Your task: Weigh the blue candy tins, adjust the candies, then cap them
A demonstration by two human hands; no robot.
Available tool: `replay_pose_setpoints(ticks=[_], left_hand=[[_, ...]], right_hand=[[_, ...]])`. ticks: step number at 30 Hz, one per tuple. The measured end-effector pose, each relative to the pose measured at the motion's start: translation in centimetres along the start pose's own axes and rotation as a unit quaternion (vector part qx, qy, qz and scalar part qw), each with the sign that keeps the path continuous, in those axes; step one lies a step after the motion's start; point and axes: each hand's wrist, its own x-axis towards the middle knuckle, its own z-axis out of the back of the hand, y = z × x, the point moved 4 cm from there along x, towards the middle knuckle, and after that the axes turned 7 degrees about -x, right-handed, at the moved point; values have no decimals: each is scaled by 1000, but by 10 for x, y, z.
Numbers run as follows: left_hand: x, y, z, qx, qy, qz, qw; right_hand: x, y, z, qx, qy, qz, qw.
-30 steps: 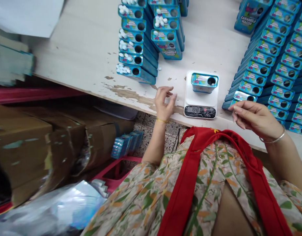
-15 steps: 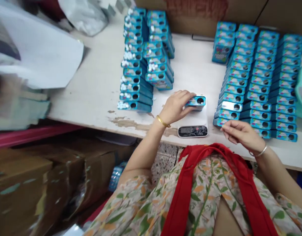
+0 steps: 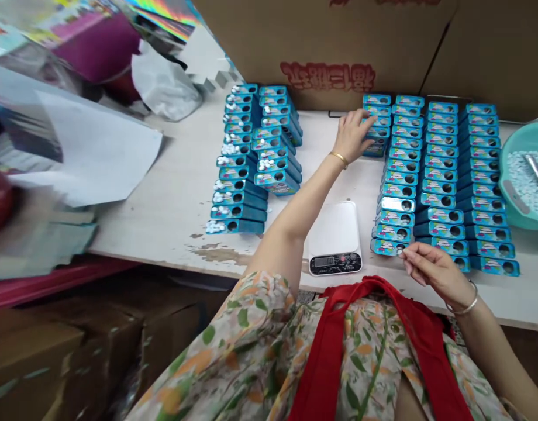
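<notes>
My left hand (image 3: pixel 353 137) reaches over the table with its fingers closed round a blue candy tin (image 3: pixel 376 147), which stands at the near end of a short column of tins. Low in front of the nearest tins, my right hand (image 3: pixel 433 272) is closed in a pinch. Something small and pale shows at its fingertips, too small to make out. Beside the right hand's fingers is an upright blue tin (image 3: pixel 385 247) with a round hole in its top. The white scale (image 3: pixel 334 225) has a bare plate; its display is blurred.
Tin rows with white candies (image 3: pixel 220 227) on top stand left. Several columns of upright tins (image 3: pixel 440 175) fill the right, beside a turquoise basin (image 3: pixel 514 204) of pale candies with a metal scoop (image 3: pixel 537 172). A cardboard box (image 3: pixel 383 52) stands behind. A white bag (image 3: pixel 164 82) lies far left.
My left hand gripped the tin on the scale and carried it away to the short column at the back. The right hand stays pinched near the front tins. The view has tilted up.
</notes>
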Motion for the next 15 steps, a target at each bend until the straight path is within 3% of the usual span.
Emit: replay_pose_setpoints(ticks=[3, 8, 11, 13, 15], left_hand=[[-45, 1, 36, 5, -37, 13, 999], [-164, 26, 104, 79, -140, 82, 984], [-214, 53, 113, 147, -170, 121, 967], [-226, 62, 110, 159, -165, 126, 965], [-227, 55, 110, 135, -154, 115, 972]], right_hand=[[2, -3, 1, -4, 4, -8, 1000], [10, -4, -14, -13, 51, -25, 998], [14, 0, -29, -28, 81, -24, 996], [14, 2, -37, -35, 94, -17, 995], [12, 2, -40, -42, 100, -9, 994]])
